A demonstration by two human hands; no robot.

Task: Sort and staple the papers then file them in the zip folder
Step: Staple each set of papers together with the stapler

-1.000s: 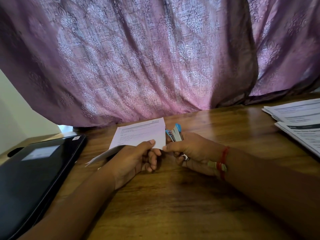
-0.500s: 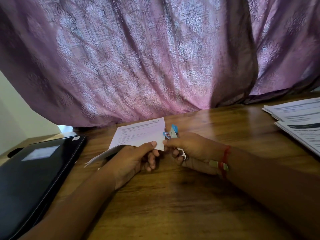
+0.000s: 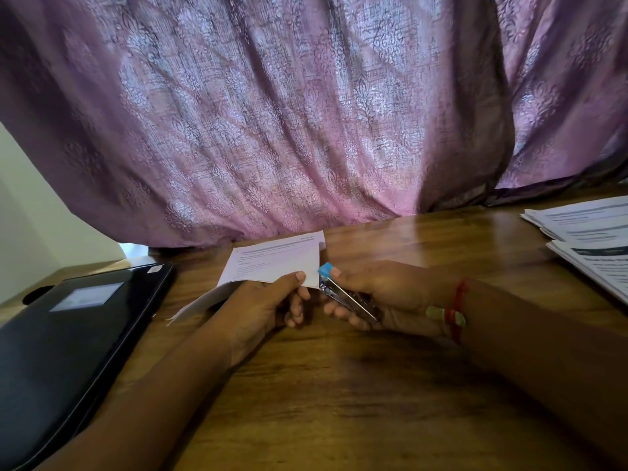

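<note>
The left hand pinches a small set of papers between thumb and curled fingers, holding it tilted above the desk. The right hand is wrapped around a stapler with a blue tip, whose mouth meets the near right corner of the set.

Likely faults. The set is held in the air with no support beneath, so pressing the stapler could skew the sheets and the staple might catch only some of them. The lower sheets already sag away toward the left below the hand, which suggests the edges are not square; a staple driven now would fix that misalignment. The left thumb sits just beside the stapler's mouth and could be nipped if the tool slides inward. Whether the corner lies fully inside the mouth cannot be told.

Surroundings. A black zip folder lies shut on the desk to the left, near the left forearm; it appears to need opening before filing. Two further stacks of printed papers rest at the far right edge of the desk, well apart from the hands, seemingly not yet stapled. A mauve patterned curtain hangs behind, its hem reaching the back of the desk just beyond the held set. Nothing lies between the hands and the folder.
</note>
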